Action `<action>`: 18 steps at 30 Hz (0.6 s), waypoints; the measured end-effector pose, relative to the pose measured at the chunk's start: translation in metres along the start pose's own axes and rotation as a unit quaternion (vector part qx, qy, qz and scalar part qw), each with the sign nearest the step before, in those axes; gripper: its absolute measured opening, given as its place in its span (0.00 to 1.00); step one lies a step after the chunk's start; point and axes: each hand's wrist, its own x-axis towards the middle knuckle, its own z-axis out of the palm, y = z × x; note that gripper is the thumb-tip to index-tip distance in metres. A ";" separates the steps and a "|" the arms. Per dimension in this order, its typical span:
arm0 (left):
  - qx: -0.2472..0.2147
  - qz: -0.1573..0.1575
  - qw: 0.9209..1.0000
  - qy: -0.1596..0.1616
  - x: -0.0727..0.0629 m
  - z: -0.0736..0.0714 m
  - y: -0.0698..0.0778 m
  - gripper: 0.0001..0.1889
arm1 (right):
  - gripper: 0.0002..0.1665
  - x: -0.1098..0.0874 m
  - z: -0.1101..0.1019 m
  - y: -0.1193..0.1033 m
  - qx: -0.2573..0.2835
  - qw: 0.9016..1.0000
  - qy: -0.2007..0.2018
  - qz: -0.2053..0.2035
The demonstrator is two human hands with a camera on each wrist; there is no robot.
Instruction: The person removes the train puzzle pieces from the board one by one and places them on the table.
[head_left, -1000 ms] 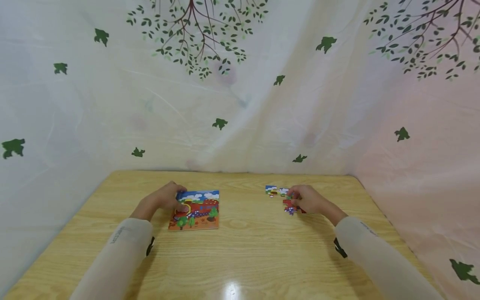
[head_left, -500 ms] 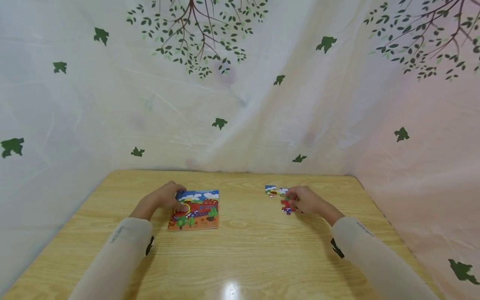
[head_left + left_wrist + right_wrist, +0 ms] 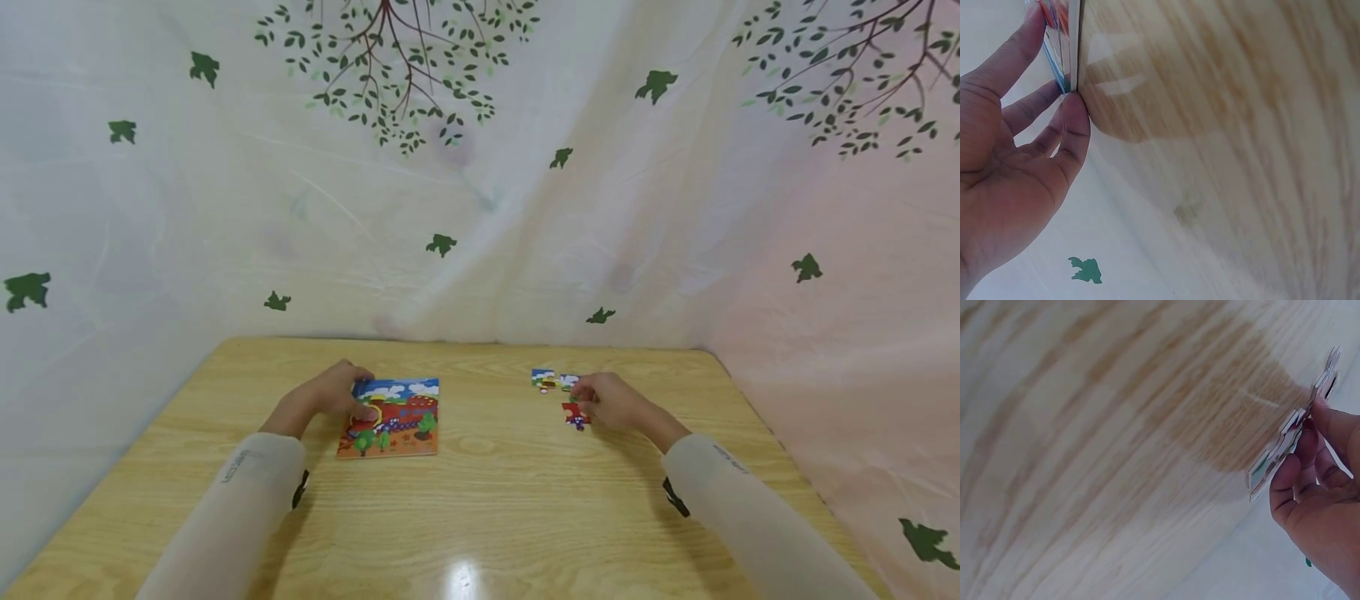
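A jigsaw puzzle (image 3: 401,421) with a red train, clouds and green trees lies flat on the table at the left. My left hand (image 3: 326,396) holds its upper left corner, the thumb on the picture and the fingertips along the edge; the puzzle's edge (image 3: 1073,50) shows thin in the left wrist view. To the right, my right hand (image 3: 615,402) has its thumb and curled fingers on loose puzzle pieces. A red piece (image 3: 575,414) sticks out under the thumb. A blue-and-white piece (image 3: 568,382) is partly covered by the fingers. The hand hides other parts of these pieces.
Another sky-and-cloud piece (image 3: 543,379) lies left of the right hand. The wooden table (image 3: 480,500) stretches between and in front of the hands. A pale curtain (image 3: 480,192) printed with branches and green birds stands behind the table and along both sides.
My right hand has shifted slightly left, and the red piece under it has moved and turned a little. The left hand and the puzzle stay in place.
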 end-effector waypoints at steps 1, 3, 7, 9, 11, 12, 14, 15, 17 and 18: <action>-0.001 0.000 1.000 0.000 0.000 0.000 0.000 0.38 | 0.11 -0.001 0.000 0.000 0.001 1.000 0.000 -0.001; -0.005 -0.001 1.000 0.000 -0.001 0.000 0.001 0.38 | 0.10 -0.002 -0.001 -0.001 0.001 1.000 -0.001 -0.006; -0.006 0.000 1.000 0.000 -0.002 0.001 0.002 0.38 | 0.10 -0.003 -0.003 -0.003 0.006 1.000 0.005 -0.015; -0.005 0.002 1.000 0.001 -0.003 0.001 0.002 0.38 | 0.10 -0.001 -0.002 -0.004 0.005 1.000 0.013 -0.022; -0.008 0.006 1.000 0.001 -0.004 0.000 0.003 0.39 | 0.10 0.002 -0.002 -0.006 0.001 0.999 0.020 -0.026; -0.010 0.006 1.000 0.001 -0.004 0.000 0.003 0.39 | 0.10 0.004 -0.002 -0.008 -0.001 0.999 0.023 -0.027; -0.010 0.007 1.000 0.000 -0.004 0.000 0.003 0.39 | 0.10 0.008 0.000 -0.013 -0.006 0.999 0.029 -0.033; -0.010 0.007 1.000 0.000 -0.004 0.000 0.002 0.39 | 0.10 0.011 0.000 -0.016 -0.005 0.999 0.028 -0.037; -0.011 0.007 1.000 -0.002 -0.004 -0.001 0.002 0.39 | 0.10 0.016 0.002 -0.023 -0.003 0.999 0.028 -0.042; -0.010 0.007 1.000 -0.003 -0.004 -0.001 0.001 0.39 | 0.11 0.019 0.003 -0.028 0.003 0.999 0.028 -0.046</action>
